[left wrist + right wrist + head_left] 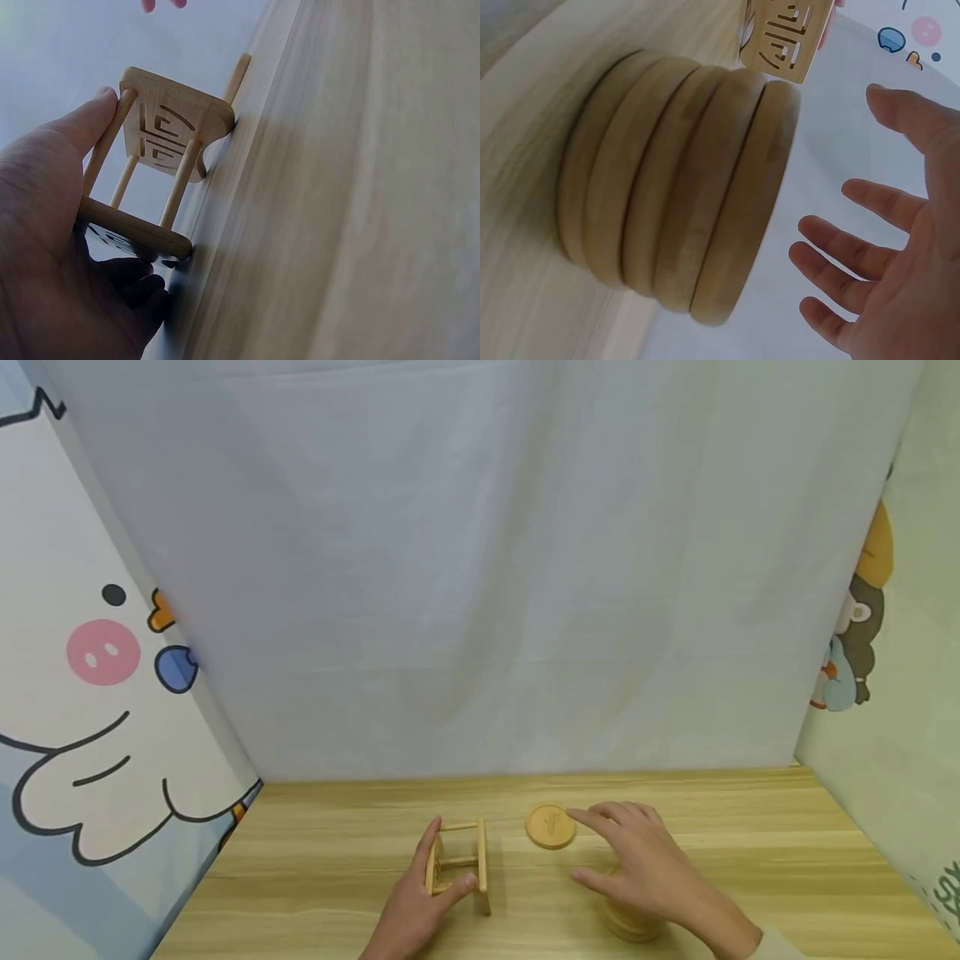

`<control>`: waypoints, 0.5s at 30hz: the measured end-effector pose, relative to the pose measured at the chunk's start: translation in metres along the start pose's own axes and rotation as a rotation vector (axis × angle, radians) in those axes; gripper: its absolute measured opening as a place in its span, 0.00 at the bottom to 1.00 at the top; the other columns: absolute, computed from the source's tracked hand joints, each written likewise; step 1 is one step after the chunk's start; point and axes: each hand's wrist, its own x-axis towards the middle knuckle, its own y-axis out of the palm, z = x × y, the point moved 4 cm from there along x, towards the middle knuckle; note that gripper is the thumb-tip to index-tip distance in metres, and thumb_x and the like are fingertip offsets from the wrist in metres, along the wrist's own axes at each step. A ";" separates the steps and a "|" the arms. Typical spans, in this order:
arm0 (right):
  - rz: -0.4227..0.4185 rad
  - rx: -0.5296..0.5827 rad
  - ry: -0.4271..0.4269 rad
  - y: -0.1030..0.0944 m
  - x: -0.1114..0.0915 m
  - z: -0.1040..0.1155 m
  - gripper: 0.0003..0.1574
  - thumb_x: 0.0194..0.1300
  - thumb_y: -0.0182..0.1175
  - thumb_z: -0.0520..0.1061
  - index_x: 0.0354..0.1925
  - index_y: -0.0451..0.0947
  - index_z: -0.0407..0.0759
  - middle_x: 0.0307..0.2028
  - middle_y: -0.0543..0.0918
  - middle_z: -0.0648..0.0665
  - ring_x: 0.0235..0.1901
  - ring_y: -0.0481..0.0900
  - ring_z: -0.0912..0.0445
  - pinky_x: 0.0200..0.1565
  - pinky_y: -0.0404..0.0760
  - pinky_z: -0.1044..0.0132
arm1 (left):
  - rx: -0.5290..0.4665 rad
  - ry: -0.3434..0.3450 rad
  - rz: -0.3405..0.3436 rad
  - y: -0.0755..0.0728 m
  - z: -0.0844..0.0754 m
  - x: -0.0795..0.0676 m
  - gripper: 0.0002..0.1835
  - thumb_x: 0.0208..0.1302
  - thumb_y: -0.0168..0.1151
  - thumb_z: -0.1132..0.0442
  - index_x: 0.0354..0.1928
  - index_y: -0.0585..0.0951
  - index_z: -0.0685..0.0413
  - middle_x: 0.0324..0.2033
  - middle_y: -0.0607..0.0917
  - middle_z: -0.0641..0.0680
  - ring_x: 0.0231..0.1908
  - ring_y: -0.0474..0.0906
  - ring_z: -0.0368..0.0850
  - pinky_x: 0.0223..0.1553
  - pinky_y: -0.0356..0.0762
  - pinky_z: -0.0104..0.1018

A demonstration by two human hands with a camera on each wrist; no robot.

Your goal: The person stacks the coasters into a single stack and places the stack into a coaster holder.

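My left hand [416,902] grips a small wooden coaster holder [483,860], thumb on one side and fingers on the other. In the left wrist view, the coaster holder [169,120] shows two cut-out end panels joined by round rods, with no coasters between them. Over a stack of round wooden coasters [630,925] hovers my right hand [641,860], its fingers spread and holding nothing. Several thick discs make up the stack [675,180] in the right wrist view, the palm apart from it. A single engraved coaster [551,827] lies flat, close to the right index fingertip.
A light wood-grain table [315,868] carries everything. Behind it hangs a pale grey cloth [495,577]. Cartoon-printed panels stand at the left [105,718] and the right [892,760] of the table.
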 end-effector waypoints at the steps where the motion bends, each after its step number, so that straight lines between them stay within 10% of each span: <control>1: 0.004 0.002 0.002 0.000 0.001 0.000 0.44 0.60 0.85 0.59 0.71 0.84 0.50 0.57 0.88 0.48 0.58 0.85 0.46 0.62 0.79 0.37 | 0.001 -0.001 0.001 0.000 0.000 0.000 0.56 0.70 0.75 0.35 0.91 0.55 0.39 0.81 0.67 0.74 0.69 0.73 0.85 0.61 0.74 0.83; 15: 0.068 0.121 0.074 0.005 0.016 0.001 0.41 0.64 0.83 0.53 0.72 0.83 0.49 0.58 0.89 0.45 0.59 0.85 0.43 0.63 0.76 0.33 | 0.020 0.024 -0.007 0.001 0.002 0.001 0.57 0.70 0.75 0.35 0.91 0.55 0.40 0.76 0.72 0.77 0.67 0.78 0.81 0.62 0.77 0.78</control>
